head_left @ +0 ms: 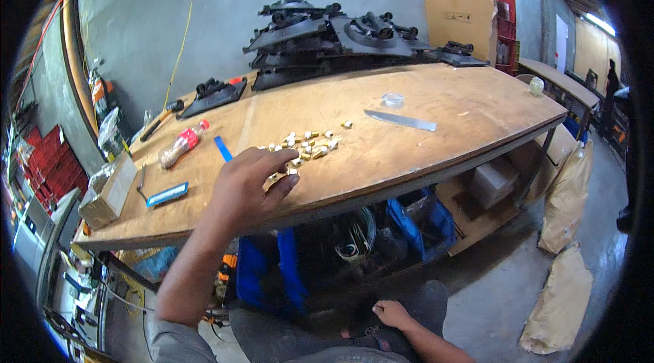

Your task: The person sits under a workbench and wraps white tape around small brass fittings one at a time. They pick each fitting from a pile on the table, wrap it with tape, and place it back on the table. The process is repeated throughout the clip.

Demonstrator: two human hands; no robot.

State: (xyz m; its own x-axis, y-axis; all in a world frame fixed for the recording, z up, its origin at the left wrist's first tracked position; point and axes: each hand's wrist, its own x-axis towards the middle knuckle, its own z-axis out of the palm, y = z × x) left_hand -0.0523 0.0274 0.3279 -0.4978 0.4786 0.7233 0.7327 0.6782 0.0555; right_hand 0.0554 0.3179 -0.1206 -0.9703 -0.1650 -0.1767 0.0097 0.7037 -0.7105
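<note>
My left hand (251, 182) reaches over the near side of the wooden table, thumb and forefinger spread apart. Several small brass fittings (315, 150) lie loosely heaped just beyond its fingertips. One brass fitting (293, 171) shows in the gap between thumb and forefinger; whether the thumb touches it I cannot tell. A single fitting (347, 124) sits apart from the heap, farther back. Low in the view, my right hand (392, 313) rests by my lap with its fingers curled closed, nothing visible in it.
On the table (436, 148) are a blue strip (223, 149), red-capped bottle (184, 145), hammer (162, 120), blue-edged tool (167, 195), metal blade (400, 120) and clear round lid (392, 99). Black moulded parts (300, 43) are stacked behind. Blue bins (422, 223) stand underneath.
</note>
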